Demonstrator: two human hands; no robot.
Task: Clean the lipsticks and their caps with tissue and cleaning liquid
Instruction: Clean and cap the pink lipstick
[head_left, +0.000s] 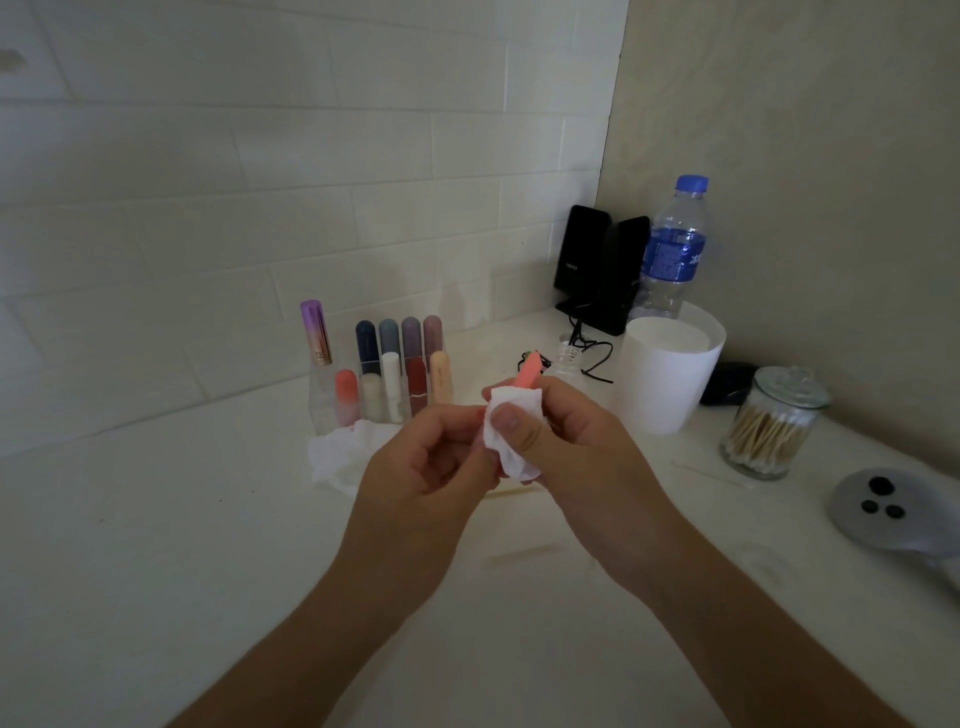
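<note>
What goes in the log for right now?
right hand: wraps tissue round pink lipstick | left hand: curled against tissue, grip hidden | step: wiping

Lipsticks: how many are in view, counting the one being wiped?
11: pink lipstick in the tissue; five in the front row of the holder; four in its back row; tall purple tube back left. More may be hidden.

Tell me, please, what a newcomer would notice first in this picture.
Probably the hands at the centre: the right hand presses a white tissue round a pink lipstick, the left hand curled against it. Behind stands a clear organizer of coloured lipsticks; a blue-capped water bottle stands at the back right.
</note>
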